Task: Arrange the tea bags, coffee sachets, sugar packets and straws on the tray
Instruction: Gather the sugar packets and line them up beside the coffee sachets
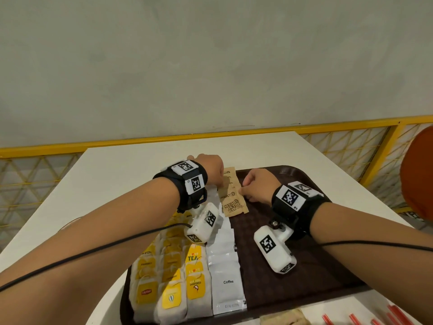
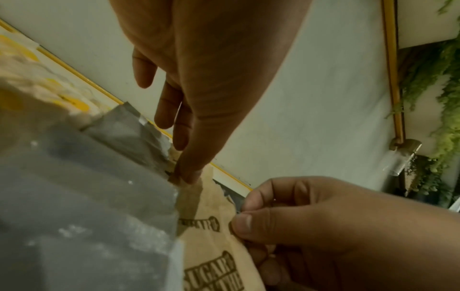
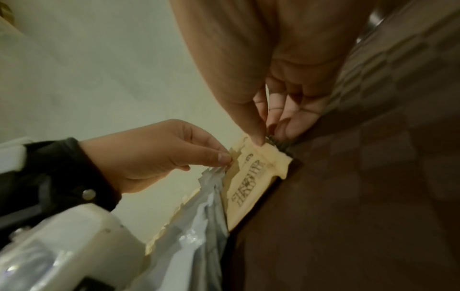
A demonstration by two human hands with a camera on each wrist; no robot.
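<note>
A short row of overlapping brown sugar packets [image 1: 230,198] lies at the far part of the dark brown tray [image 1: 293,289]. My left hand [image 1: 218,186] pinches the row's left edge between thumb and forefinger, which shows in the right wrist view. My right hand [image 1: 244,190] pinches the right edge of a packet [image 2: 211,246]. A column of white coffee sachets [image 1: 226,277] runs down the tray beside the sugar. Rows of yellow-tagged tea bags [image 1: 168,277] fill the tray's left side. Red straws [image 1: 393,313] lie off the tray at the near right.
The tray sits on a white table [image 1: 140,165] with a yellow railing [image 1: 234,133] and a wall behind. A tan blurred pile [image 1: 283,319] lies at the near edge. An orange round object [image 1: 419,179] stands at the right. The tray's right half is bare.
</note>
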